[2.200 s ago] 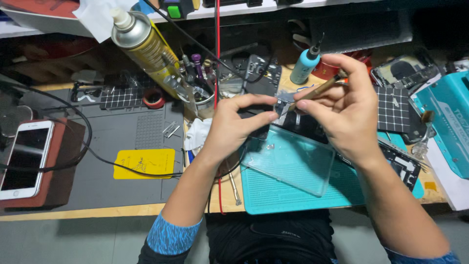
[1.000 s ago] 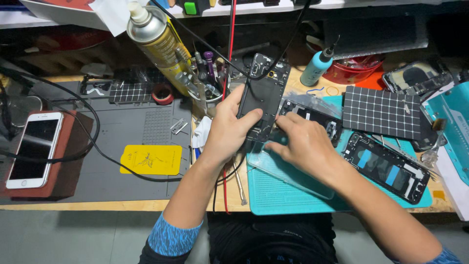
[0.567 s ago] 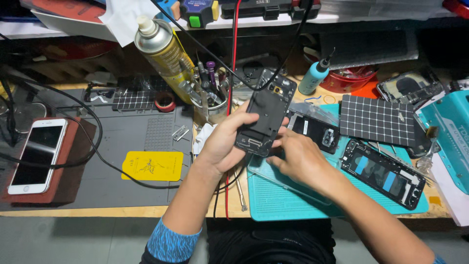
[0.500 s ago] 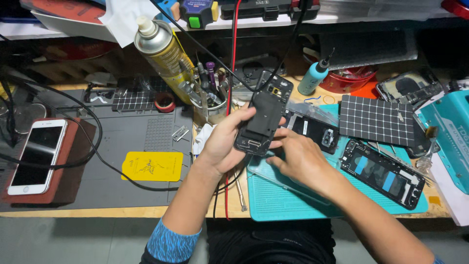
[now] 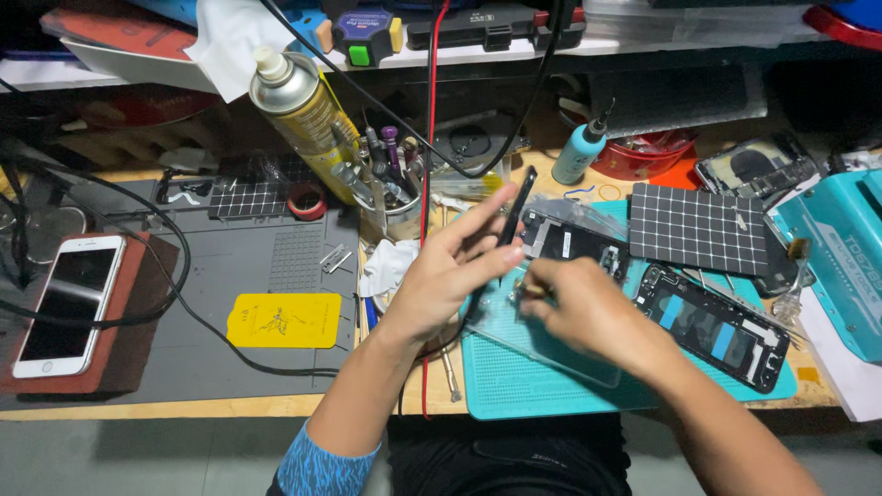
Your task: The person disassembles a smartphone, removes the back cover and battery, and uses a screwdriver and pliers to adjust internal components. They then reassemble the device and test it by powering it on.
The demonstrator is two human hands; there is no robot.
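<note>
The left hand [image 5: 450, 276] grips a black phone frame [image 5: 514, 216], tilted on edge above the teal mat [image 5: 514, 386] at the table's middle. The right hand [image 5: 588, 308] pinches a small part [image 5: 525, 291] just beside it.

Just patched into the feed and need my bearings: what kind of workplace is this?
Most likely a phone repair bench: an opened phone frame lies on a teal work mat, a cup of small hand tools stands behind, and the left hand holds a dark phone part edge-on.
</note>
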